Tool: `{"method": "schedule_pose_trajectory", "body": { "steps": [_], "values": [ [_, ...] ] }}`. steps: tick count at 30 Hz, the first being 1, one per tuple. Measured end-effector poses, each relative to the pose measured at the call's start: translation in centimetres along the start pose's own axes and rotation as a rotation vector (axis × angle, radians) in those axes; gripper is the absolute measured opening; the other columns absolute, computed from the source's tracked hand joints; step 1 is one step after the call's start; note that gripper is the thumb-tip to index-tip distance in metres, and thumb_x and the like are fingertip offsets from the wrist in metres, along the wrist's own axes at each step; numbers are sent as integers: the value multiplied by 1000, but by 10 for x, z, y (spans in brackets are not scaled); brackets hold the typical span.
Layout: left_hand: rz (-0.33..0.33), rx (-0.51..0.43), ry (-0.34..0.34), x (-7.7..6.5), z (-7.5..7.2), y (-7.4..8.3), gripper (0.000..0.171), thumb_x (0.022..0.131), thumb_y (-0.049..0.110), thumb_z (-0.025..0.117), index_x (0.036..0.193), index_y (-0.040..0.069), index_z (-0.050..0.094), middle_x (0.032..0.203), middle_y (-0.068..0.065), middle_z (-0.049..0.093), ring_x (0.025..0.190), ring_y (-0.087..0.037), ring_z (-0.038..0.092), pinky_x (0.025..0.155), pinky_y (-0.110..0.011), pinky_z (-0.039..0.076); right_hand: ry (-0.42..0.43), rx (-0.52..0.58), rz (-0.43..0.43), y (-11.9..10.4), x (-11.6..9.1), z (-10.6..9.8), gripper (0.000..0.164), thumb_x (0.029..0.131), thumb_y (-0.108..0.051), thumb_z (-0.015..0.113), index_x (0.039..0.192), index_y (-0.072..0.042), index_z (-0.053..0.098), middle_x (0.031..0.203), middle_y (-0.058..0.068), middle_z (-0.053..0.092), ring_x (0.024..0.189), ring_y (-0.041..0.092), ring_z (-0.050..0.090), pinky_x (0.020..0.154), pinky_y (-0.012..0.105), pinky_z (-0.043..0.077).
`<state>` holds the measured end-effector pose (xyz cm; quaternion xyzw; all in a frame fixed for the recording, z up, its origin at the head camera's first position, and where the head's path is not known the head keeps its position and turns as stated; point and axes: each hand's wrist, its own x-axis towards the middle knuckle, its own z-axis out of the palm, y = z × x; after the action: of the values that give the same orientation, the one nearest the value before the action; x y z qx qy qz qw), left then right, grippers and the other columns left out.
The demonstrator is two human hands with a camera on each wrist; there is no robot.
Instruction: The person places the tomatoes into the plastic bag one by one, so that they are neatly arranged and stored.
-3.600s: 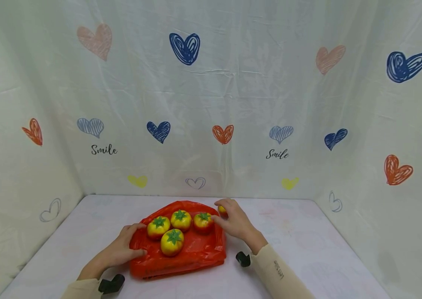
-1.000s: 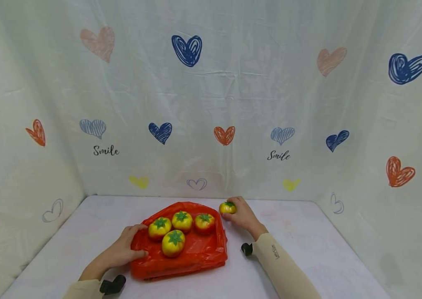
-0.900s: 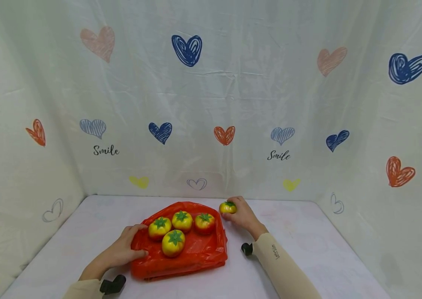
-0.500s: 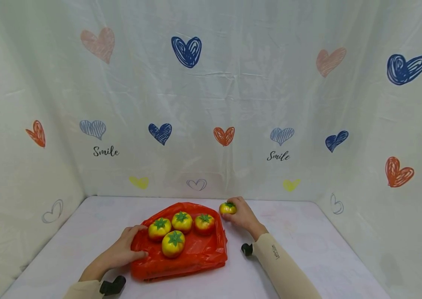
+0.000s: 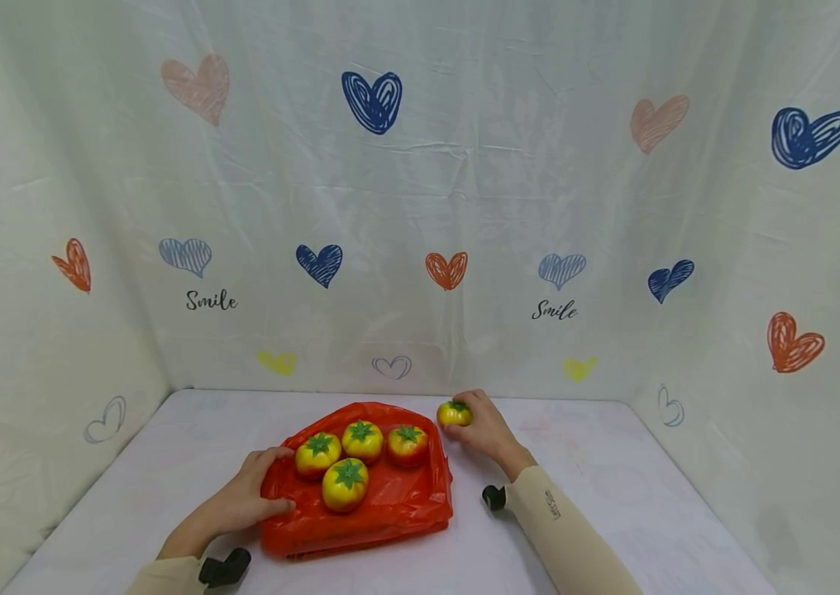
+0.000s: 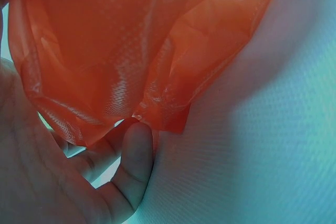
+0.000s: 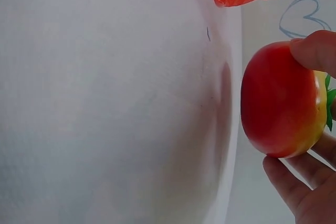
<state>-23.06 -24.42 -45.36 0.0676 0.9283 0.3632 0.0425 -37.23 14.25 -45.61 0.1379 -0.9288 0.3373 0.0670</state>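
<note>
My right hand point(image 5: 489, 431) holds a red-and-yellow tomato point(image 5: 451, 415) with a green leafy top, just beyond the right back side of the red plastic bag point(image 5: 401, 489). In the right wrist view, thumb and fingers grip the tomato point(image 7: 281, 100) on opposite sides, and a gap shows between it and the table surface. Several similar tomatoes point(image 5: 346, 486) lie in the bag, tops upward. At the bag's left side, my left hand point(image 5: 241, 494) keeps hold of its edge. The left wrist view shows the thumb point(image 6: 137, 153) and fingers pinching the bag's plastic point(image 6: 105, 51).
A white table point(image 5: 584, 512) carries everything. A pale curtain point(image 5: 420, 198) with printed hearts closes off the back and both sides. Black wrist devices point(image 5: 225, 568) sit below the sleeves. Table surface shows on both sides of the bag.
Earlier, my right hand was at the bag's right edge, partly covering the tomato behind it; it then took hold of that tomato. Over the last second, both hands have stayed almost still.
</note>
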Motion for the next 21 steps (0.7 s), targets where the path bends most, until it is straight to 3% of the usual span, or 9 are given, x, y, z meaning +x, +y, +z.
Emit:
{"method": "schedule_pose_trajectory", "body": {
  "steps": [21],
  "values": [
    [13,-1,-6,1,-2,0,74,73,28,79,133,11,40,132,-22,35,115,-40,44,89,-61,45,90,-24,-181,-23,-14,-19,46,78,-25,78,119,-18,58,122,2,49,105,19,52,93,37,50]
  ]
}}
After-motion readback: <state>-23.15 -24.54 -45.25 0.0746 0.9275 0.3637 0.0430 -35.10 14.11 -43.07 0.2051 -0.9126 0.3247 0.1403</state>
